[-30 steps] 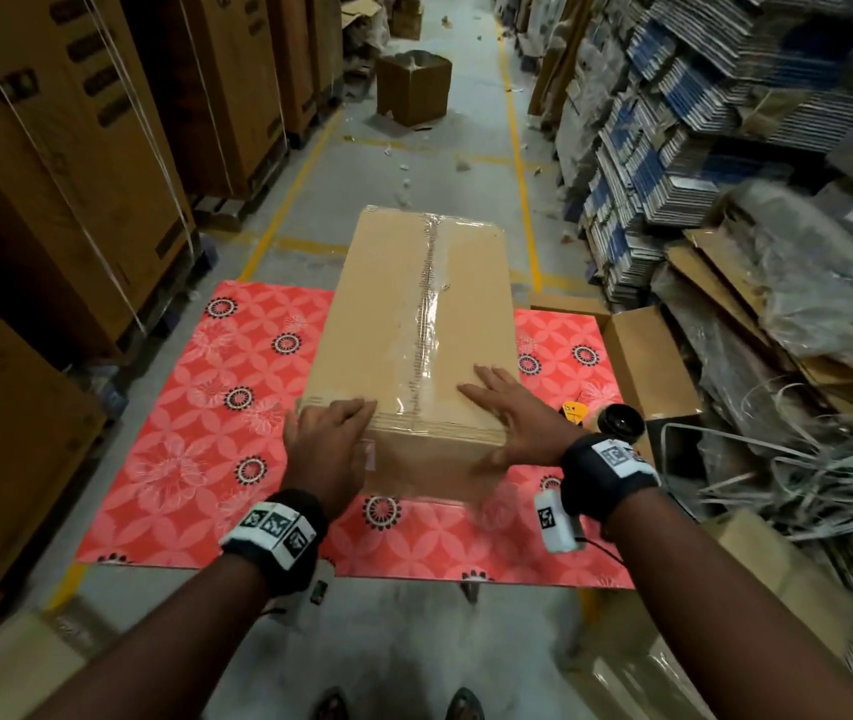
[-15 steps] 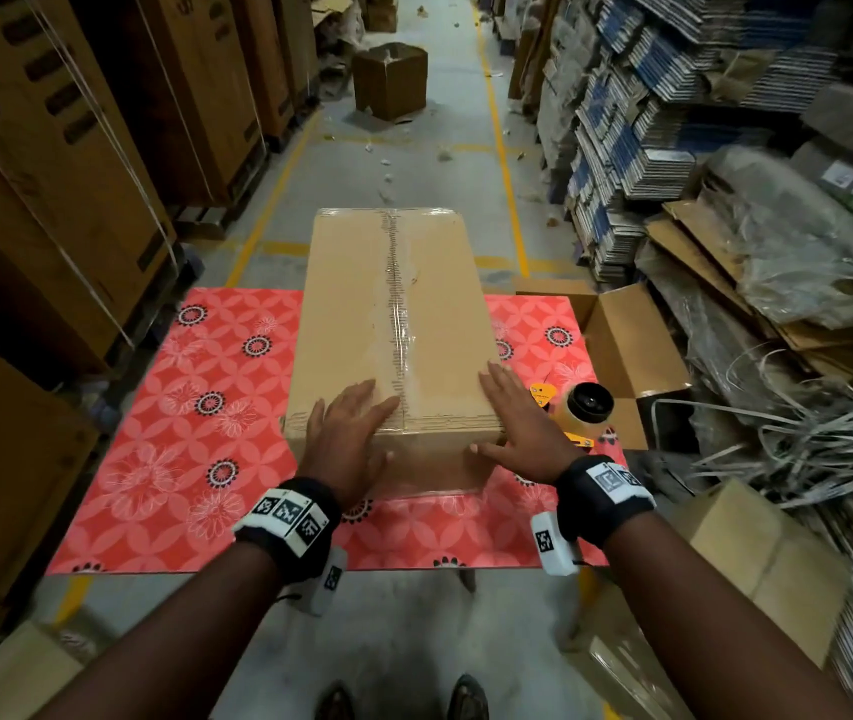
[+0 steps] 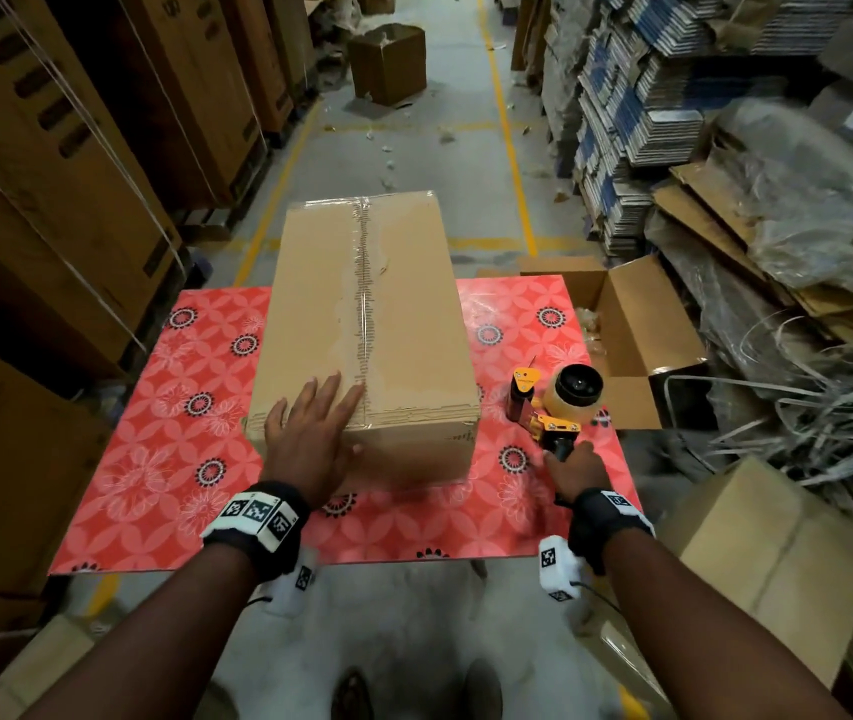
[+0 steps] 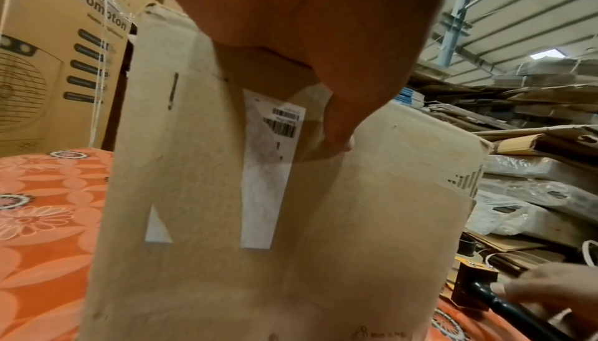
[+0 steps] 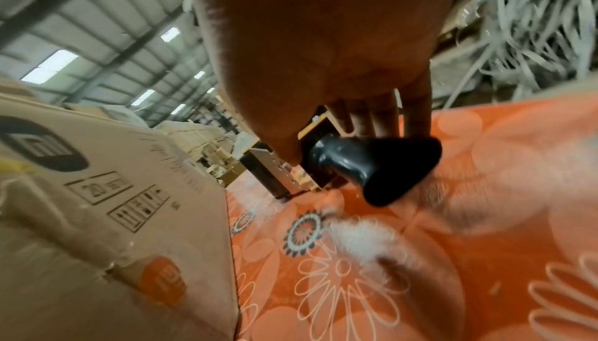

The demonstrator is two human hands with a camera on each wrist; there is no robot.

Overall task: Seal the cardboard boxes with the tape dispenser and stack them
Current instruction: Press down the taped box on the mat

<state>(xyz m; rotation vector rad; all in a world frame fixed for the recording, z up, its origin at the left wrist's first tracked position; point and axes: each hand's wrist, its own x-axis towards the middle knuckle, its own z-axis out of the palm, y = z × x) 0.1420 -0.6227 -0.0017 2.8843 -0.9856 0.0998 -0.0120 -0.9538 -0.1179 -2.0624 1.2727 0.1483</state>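
While the left hand lies flat on the box, the right hand grasps the dispenser handle; next it likely must lift it to tape the near edge.

Head view looks steeply down from above; wrist views sit low and close under each palm, sharing the cardboard box and floral tabletop.

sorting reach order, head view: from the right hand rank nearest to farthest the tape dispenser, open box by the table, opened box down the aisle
1. tape dispenser, at the right hand
2. open box, right of the table
3. opened box down the aisle, far ahead
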